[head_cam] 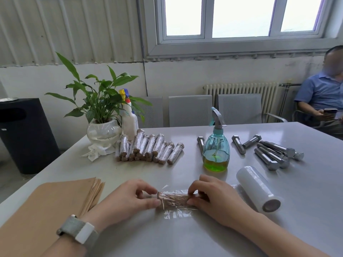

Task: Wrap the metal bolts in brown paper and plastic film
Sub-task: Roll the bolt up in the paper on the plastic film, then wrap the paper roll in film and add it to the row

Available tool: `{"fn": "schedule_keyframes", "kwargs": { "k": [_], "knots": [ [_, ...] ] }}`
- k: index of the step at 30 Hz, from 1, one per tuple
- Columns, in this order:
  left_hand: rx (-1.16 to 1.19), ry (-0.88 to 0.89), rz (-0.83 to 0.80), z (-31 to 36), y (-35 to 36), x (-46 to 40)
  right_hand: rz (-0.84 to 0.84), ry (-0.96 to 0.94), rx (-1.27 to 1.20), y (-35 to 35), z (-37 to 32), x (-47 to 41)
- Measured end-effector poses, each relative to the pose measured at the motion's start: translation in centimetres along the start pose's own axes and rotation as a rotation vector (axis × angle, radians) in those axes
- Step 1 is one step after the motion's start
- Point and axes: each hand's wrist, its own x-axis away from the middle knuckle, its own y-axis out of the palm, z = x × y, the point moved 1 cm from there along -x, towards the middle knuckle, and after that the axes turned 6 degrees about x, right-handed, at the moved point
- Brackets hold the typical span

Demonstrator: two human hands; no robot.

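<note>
Left hand (128, 199) and right hand (213, 199) fingers pinch the wrapped bolt's (174, 200) ends.

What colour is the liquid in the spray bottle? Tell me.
Yellow-green, bright green at the base, inside the clear teal spray bottle; the head view shows it best.

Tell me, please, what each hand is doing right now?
Left hand: pinching the left end of the wrapped bolt.
Right hand: pinching its right end.
</note>
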Motion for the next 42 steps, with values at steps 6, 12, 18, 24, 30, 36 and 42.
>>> {"fn": "schedule_keyframes", "kwargs": {
  "k": [6, 12, 18, 24, 30, 36, 42],
  "knots": [
    [-0.092, 0.067, 0.066, 0.6, 1.6, -0.2, 0.018, 0.007, -0.006, 0.1, 0.1, 0.0],
    [-0.281, 0.080, 0.095, 1.6, 2.5, -0.1, 0.045, 0.044, -0.078, 0.3, 0.1, 0.2],
    [0.455, 0.164, 0.219, 3.4, 3.6, -1.5, 0.085, 0.125, -0.149, -0.1, 0.5, 0.6],
    [0.688, 0.288, 0.214, 8.0, 7.5, -4.6, 0.104, 0.168, -0.173, -0.7, 1.1, 1.3],
    [0.740, 0.263, 0.299, 10.8, 11.8, -7.2, 0.130, 0.159, -0.227, -1.2, 1.5, 1.6],
    [0.695, 0.240, 0.364, 9.9, 12.9, -7.8, 0.101, 0.156, -0.194, -1.6, 1.1, 1.4],
    [0.685, 0.252, 0.345, 9.6, 13.2, -7.5, -0.201, 0.196, -0.008, -4.7, 1.2, 1.3]
  ]
}}
